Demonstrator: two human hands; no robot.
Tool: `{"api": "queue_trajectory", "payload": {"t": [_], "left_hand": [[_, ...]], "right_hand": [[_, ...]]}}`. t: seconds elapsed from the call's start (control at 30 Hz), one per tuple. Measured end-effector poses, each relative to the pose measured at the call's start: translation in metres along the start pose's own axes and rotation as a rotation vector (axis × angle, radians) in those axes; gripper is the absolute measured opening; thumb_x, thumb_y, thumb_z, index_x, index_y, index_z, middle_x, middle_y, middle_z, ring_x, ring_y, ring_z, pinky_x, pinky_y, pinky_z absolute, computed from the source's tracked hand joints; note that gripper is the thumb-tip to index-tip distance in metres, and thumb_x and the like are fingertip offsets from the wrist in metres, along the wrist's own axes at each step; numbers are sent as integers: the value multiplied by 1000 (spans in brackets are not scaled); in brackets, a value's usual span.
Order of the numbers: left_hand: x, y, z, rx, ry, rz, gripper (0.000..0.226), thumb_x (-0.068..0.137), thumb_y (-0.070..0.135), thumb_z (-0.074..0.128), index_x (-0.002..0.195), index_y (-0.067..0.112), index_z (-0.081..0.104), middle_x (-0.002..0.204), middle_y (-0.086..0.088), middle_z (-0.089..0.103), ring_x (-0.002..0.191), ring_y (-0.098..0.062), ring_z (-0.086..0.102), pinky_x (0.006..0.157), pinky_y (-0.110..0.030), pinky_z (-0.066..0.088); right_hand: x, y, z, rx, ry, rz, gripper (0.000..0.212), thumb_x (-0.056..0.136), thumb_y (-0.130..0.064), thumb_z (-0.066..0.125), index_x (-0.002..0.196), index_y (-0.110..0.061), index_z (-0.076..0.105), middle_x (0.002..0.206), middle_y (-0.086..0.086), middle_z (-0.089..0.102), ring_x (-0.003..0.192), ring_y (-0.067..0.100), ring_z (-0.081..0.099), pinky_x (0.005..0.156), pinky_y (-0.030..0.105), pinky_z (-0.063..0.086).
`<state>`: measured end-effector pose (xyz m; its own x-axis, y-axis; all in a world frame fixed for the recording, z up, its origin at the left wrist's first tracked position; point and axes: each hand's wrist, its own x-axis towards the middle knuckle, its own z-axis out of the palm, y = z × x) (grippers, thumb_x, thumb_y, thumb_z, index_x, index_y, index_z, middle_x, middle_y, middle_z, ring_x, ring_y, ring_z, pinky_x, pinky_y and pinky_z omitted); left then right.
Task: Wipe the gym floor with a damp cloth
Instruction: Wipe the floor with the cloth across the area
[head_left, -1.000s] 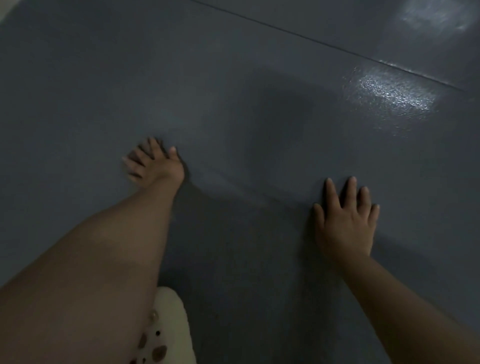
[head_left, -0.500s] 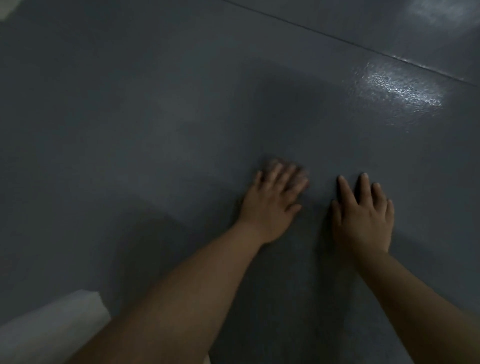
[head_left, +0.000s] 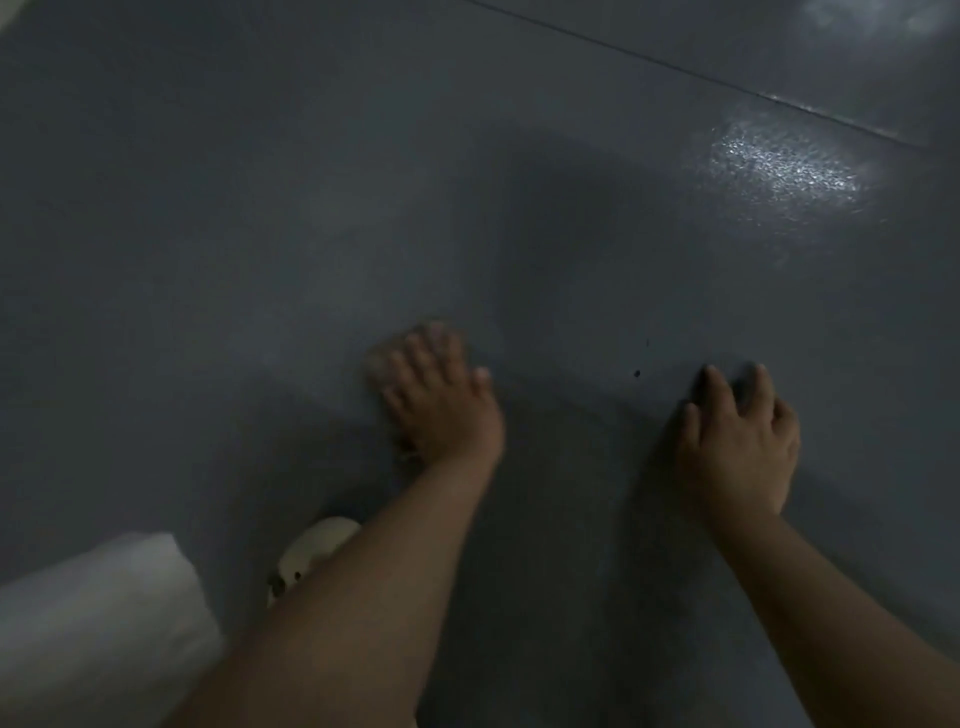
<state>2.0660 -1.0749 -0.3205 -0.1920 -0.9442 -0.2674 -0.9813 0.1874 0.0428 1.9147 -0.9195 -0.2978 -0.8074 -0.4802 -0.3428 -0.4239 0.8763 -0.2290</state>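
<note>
The dark grey gym floor (head_left: 260, 208) fills the view. My left hand (head_left: 441, 400) lies flat at the centre, fingers spread, pressing down a thin cloth (head_left: 378, 366). Only a blurred, pale edge of the cloth shows, by the fingers and near the wrist. My right hand (head_left: 737, 447) rests on the bare floor to the right, fingers slightly arched, with nothing under it. The two hands are about a forearm's width apart.
A white shoe (head_left: 317, 551) and a pale trouser leg (head_left: 98, 623) sit at the lower left beside my left arm. A floor seam (head_left: 675, 67) runs across the upper right, with a bright light reflection (head_left: 779, 166) below it. Small dark specks (head_left: 637, 373) lie between the hands.
My left hand swept with the cloth from the far left toward the right hand, then came back a little to the left. My right hand stayed planted, fingers now more arched.
</note>
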Motion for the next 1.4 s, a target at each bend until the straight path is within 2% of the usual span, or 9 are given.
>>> {"api": "queue_trajectory", "payload": {"t": [0.17, 0.3, 0.47, 0.7, 0.8, 0.93, 1.07, 1.17, 1.4], "left_hand": [[-99, 66, 23, 144, -234, 779, 59, 99, 44, 28, 152, 31, 5, 160, -4, -8, 146, -29, -9, 112, -50, -13], [-86, 49, 16, 263, -267, 1024, 57, 99, 46, 24, 151, 35, 3, 160, 2, -10, 146, -22, -12, 113, -44, -12], [3, -30, -2, 184, -65, 468, 61, 99, 41, 20, 153, 19, 2, 160, -12, 2, 146, -35, -2, 117, -45, 3], [12, -91, -15, -78, -93, -277, 58, 102, 40, 23, 153, 22, 3, 160, -9, -6, 145, -33, -10, 116, -48, -2], [-35, -42, 1, -53, -41, -155, 58, 101, 40, 29, 153, 23, 10, 159, -12, -3, 146, -33, -7, 115, -51, 0], [-126, 18, 27, 73, -112, 368, 64, 99, 45, 31, 152, 25, 0, 159, -9, -10, 145, -35, -8, 113, -55, -5], [-124, 16, 34, 108, -156, 742, 57, 96, 47, 29, 150, 32, 20, 159, -7, 10, 145, -36, 9, 114, -55, 10], [-83, -16, 27, 180, -78, 672, 62, 93, 49, 17, 151, 29, 14, 159, -7, 12, 144, -37, 12, 114, -52, 14], [-11, -108, 1, -89, -52, -192, 58, 101, 43, 23, 153, 25, 2, 160, -8, -5, 145, -36, -8, 116, -48, -2]], "right_hand": [[-25, 11, 3, -19, -11, 62, 50, 98, -31, 41, 146, -23, 32, 155, 13, 18, 135, 36, 22, 112, 44, 19], [-35, 15, 6, -58, -57, 44, 53, 99, -34, 37, 149, -25, 24, 157, 12, 13, 138, 34, 18, 115, 45, 16], [-36, 23, 1, -87, -128, -15, 54, 100, -38, 33, 150, -28, 17, 159, 8, 7, 142, 32, 13, 116, 44, 13], [-32, 31, -3, -112, -139, -67, 52, 100, -39, 32, 150, -32, 19, 159, 5, 10, 140, 32, 18, 115, 43, 18], [-32, 32, -3, -123, -142, -77, 52, 100, -40, 30, 150, -33, 18, 159, 6, 10, 141, 33, 18, 115, 42, 17], [-31, 32, -2, -134, -139, -85, 52, 100, -41, 29, 150, -33, 17, 159, 6, 10, 141, 33, 17, 116, 43, 14], [-31, 34, 1, -170, -117, -105, 52, 100, -41, 29, 150, -33, 16, 159, 6, 11, 141, 32, 19, 116, 43, 14], [-31, 36, 1, -196, -129, -119, 53, 100, -42, 27, 151, -32, 15, 159, 7, 9, 141, 32, 17, 116, 44, 13], [-32, 38, 3, -191, -118, -149, 54, 101, -44, 24, 151, -28, 16, 159, 9, 8, 141, 34, 16, 116, 44, 12]]}}
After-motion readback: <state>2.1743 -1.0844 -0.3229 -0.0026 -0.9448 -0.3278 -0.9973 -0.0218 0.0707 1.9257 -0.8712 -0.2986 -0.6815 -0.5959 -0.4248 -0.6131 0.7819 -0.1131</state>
